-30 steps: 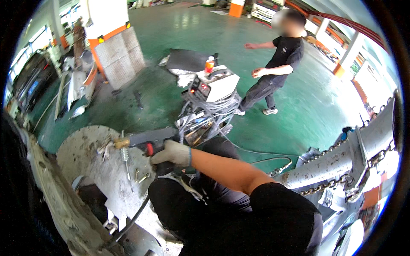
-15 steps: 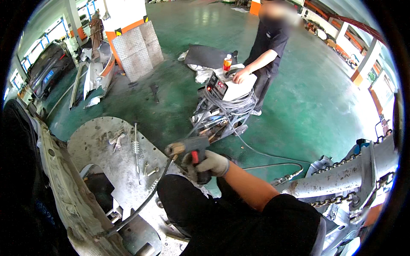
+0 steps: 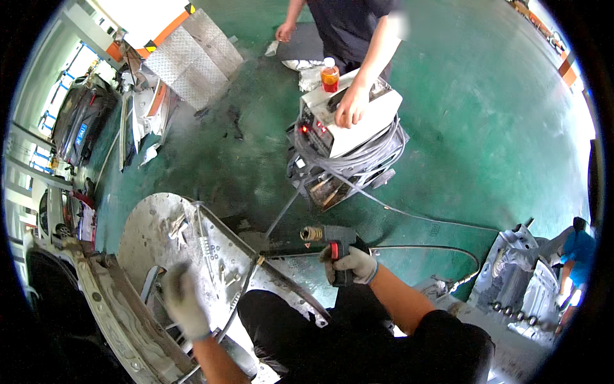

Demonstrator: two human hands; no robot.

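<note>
My gloved right hand grips a black pistol-shaped welding gun with a red trigger and a brass-coloured nose pointing left. Over the left part of a grey metal plate, my gloved left hand is raised and smeared by motion; its fingers cannot be made out. Beyond that hand, a long rod tool with a spring and some pale metal pieces lie on the plate. A dark cable runs over the plate beside my knee.
A co-worker's hand rests on a white welding machine wrapped in coiled cable, with a bottle on top. At left is a bare car body panel. A hose crosses the green floor; another person is far right.
My left hand has come into view over the plate. The welding gun has moved right with my right hand. The view has shifted, and the co-worker leans closer over the machine.
</note>
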